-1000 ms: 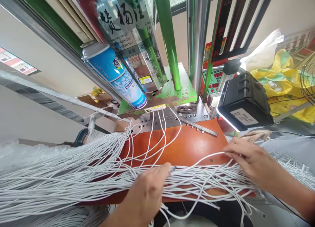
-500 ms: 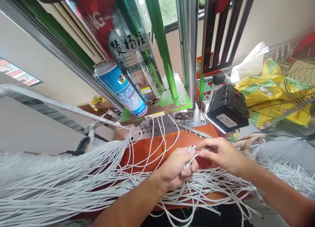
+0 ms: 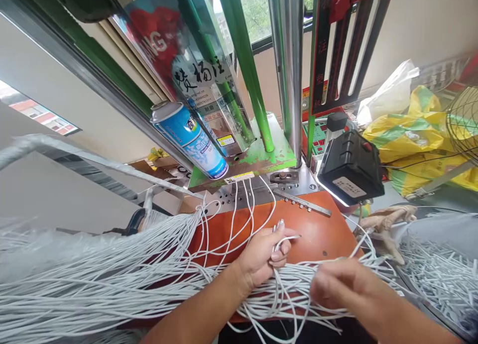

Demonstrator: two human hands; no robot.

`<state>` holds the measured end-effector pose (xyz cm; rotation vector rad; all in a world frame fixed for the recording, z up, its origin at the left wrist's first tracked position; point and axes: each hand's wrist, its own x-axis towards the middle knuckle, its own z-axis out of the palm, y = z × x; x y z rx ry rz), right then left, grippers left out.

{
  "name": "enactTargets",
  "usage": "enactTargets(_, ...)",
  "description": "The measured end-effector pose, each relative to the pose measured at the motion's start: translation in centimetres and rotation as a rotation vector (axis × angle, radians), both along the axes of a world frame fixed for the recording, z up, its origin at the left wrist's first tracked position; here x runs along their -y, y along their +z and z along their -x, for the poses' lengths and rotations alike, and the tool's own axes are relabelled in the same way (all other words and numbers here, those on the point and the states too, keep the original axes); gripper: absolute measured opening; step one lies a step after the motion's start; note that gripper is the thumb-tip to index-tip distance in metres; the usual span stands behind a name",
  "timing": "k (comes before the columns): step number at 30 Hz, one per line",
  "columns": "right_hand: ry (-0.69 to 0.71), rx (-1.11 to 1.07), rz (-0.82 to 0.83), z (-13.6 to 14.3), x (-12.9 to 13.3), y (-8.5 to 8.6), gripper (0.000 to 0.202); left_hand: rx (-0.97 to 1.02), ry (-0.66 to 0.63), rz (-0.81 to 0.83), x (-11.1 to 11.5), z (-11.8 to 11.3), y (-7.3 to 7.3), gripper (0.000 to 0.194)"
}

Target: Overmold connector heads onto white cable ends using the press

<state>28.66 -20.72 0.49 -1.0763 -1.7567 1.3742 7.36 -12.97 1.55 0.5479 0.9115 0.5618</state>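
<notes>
White cables gripped in the closed left hand, above the near part of the table — one silvery end poking up past the thumb, another pointing out toward the right. Lower lengths trailing down from the same fist in loops, in among the loose cables spread sideways below and between the hands. Right hand over those loose cables, fingers curled and blurred; impossible to tell whether empty or pinching anything.

To the left of both hands, a broad mass of cables, gathered to a knotted point near the table's far edge. Just beyond the left hand, several thin leads running from under a chipped green plate and curving down toward the pile. Farther off and to the left, a blue-and-white spray can, tilted, with its base on the plate's near edge. Ahead of the right hand, a notched metal strip lying flat at the table's far side.

Past the strip, a black lamp with a white label — and behind it, yellow bags. Beyond the right hand, toward the right, a crumpled tan cloth beside a container of short white pieces.
</notes>
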Motion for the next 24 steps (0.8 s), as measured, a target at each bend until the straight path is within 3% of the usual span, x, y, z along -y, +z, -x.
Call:
enactTargets(3,-0.494,0.471,-0.275,-2.3,-4.4,-1.3,0.036,-0.001,-0.038,0.018,-0.6,-0.2,-1.4,0.04)
enactTargets(5,-0.583,0.752,-0.414,-2.2,-6.7,-2.5,0.033,0.023,-0.048,0.022,-1.3,-0.3,-2.0,0.038)
enactTargets(7,-0.514,0.865,-0.459,-1.6,-7.6,-3.3,0.029,0.059,-0.075,0.033,-2.0,-0.2,-2.3,0.035)
enactTargets(10,-0.421,0.786,-0.388,-0.9,-6.5,-3.7,0.025,0.028,-0.161,0.062,-2.6,0.2,-2.3,0.034)
enactTargets(13,-0.451,0.696,-0.305,-0.7,-4.6,-3.8,0.022,-0.049,-0.282,0.074,-2.7,0.4,-2.0,0.037)
enactTargets(16,-0.466,0.667,-0.377,-0.5,-3.6,-3.9,0.027,-0.076,-0.338,0.088,-2.7,0.3,-1.5,0.046)
enactTargets(20,-0.399,0.599,-0.447,-0.4,-3.7,-3.9,0.031,-0.076,-0.323,0.061,-2.4,-0.2,-1.5,0.046)
enactTargets(24,-0.39,0.59,-0.442,-0.6,-3.8,-3.8,0.031,-0.169,-0.179,-0.05,-2.0,-1.0,-2.1,0.044)
